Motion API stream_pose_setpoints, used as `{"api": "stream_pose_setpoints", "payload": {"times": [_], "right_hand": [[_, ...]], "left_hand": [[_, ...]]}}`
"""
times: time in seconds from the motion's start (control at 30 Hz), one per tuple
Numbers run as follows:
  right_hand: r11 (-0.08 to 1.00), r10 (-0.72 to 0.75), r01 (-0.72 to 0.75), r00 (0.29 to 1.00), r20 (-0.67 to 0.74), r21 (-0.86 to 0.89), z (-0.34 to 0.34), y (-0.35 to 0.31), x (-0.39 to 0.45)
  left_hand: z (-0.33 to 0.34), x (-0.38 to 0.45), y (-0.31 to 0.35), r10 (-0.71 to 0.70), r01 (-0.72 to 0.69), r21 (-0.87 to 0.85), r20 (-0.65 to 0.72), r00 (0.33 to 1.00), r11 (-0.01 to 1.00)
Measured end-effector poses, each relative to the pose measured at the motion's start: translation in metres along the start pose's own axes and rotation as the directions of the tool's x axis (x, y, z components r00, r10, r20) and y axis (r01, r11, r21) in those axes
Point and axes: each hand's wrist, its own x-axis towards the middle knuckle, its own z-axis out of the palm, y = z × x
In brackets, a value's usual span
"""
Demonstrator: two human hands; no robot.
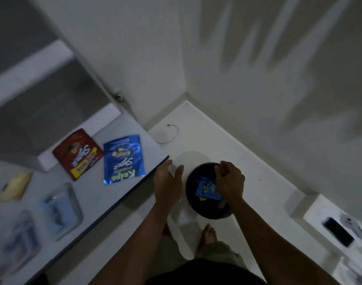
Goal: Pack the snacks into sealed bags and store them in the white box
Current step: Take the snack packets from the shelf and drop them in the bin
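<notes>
Right hand (pixel 229 178) pinches a blue wrapper (pixel 208 188) (over the black bin (pixel 191 194)) — left hand (pixel 167 177) spread, empty.

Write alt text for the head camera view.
Seen from above, the right hand reaches into a round black bin on the floor, over a small blue wrapper, while the left hand hovers open beside it. A red snack packet and a blue snack packet lie on the white table.

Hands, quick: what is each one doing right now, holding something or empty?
Left hand: open, empty, held above the floor beside the black bin.
Right hand: closed over the bin, on a small blue wrapper.
</notes>
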Motion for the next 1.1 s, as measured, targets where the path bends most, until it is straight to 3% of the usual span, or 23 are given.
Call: {"api": "stream_pose_setpoints", "payload": {"times": [0.13,0.3,0.47,0.6,0.7,0.87,1.1], "right_hand": [[0.987,-0.153,0.149,0.985,0.075,0.065,0.032,-0.046,-0.001],[0.948,-0.313,0.300,0.937,0.156,0.104,0.091,-0.097,-0.014],[0.949,-0.312,0.313,0.904,0.292,0.043,0.152,-0.138,-0.017],[0.904,-0.356,0.418,0.855,0.376,-0.093,0.196,-0.163,-0.004],[0.909,-0.284,0.383,0.858,0.427,-0.165,0.223,-0.181,0.011],[0.857,-0.247,0.416,0.850,0.466,-0.305,0.264,-0.206,0.032],[0.648,-0.375,0.629,0.754,0.539,-0.429,0.312,-0.216,0.053]], "left_hand": [[-0.057,0.000,-0.017,-0.060,0.040,-0.153,-0.132,0.989,0.987],[-0.107,0.002,-0.068,-0.186,0.130,-0.225,-0.253,0.949,0.966],[-0.144,0.033,-0.112,-0.277,0.227,-0.201,-0.272,0.922,0.953],[-0.176,0.081,-0.139,-0.350,0.294,-0.216,-0.298,0.888,0.931],[-0.193,0.127,-0.168,-0.202,0.191,-0.068,-0.395,0.896,0.979],[-0.232,0.210,-0.204,-0.318,0.354,0.037,-0.359,0.878,0.935],[-0.255,0.283,-0.241,-0.263,0.308,0.274,-0.190,0.946,0.911]]}}
